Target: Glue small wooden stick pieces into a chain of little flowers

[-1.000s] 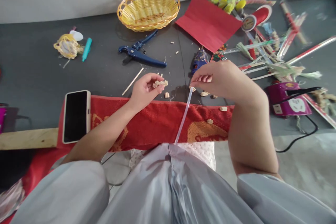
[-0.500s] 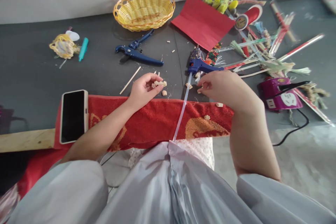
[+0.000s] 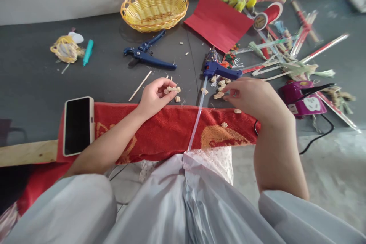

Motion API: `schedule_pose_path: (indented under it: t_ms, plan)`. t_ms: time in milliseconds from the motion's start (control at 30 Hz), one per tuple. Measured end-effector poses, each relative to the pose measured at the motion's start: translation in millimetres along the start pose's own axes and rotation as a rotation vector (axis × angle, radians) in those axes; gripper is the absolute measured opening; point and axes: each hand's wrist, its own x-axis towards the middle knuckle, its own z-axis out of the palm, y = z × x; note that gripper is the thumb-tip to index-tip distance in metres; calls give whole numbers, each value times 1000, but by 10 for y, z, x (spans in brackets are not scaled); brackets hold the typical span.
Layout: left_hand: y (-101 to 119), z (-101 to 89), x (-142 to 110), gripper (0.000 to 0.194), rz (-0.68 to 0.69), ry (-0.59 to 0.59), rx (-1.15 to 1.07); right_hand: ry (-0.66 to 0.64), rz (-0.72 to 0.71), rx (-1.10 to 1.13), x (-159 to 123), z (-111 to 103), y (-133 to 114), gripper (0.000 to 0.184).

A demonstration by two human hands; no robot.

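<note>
My left hand [image 3: 156, 97] is closed on a small row of pale wooden stick pieces [image 3: 172, 90], held between thumb and fingers just above the grey table. Directly below it lies a short bundle of wooden pieces [image 3: 177, 99]. My right hand [image 3: 250, 95] is curled, thumb and fingertips a little apart, beside a small pile of similar wooden bundles [image 3: 221, 85]. One bundle [image 3: 219, 95] lies right at those fingertips; whether they touch it I cannot tell. Between the hands is a blue glue gun [image 3: 213, 68], its long clear glue stick [image 3: 197, 116] reaching toward my lap.
A red towel [image 3: 160, 133] covers the front edge, with a phone [image 3: 78, 126] at its left. Behind are a blue cutter [image 3: 150, 59], a yellow basket [image 3: 154, 9] and red paper [image 3: 219, 23]. Sticks, a ribbon spool [image 3: 268, 16] and a purple power block [image 3: 300, 99] crowd the right.
My right hand has shifted slightly right, uncovering more of the wooden bundles near its fingertips. My left hand keeps its hold on the stick pieces. The whole view has moved a little.
</note>
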Motion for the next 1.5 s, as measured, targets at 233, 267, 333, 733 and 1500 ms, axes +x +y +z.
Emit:
schedule_pose_path:
  t_ms: [233,267,333,733,1500]
  plan:
    - [-15,-1,0,36,3,-6,27,97,-87,19,-23,118,-35,21]
    - [-14,-1,0,36,6,-7,27,115,-102,28,-24,144,-40,21]
    - [-10,1,0,35,6,-7,24,141,-132,40,-18,193,-49,21]
    - [23,26,-27,34,-26,-37,-67,167,-281,606,53,184,103,10]
    - [-1,12,-17,43,-11,-23,-83,164,-530,576,362,65,-327,9]
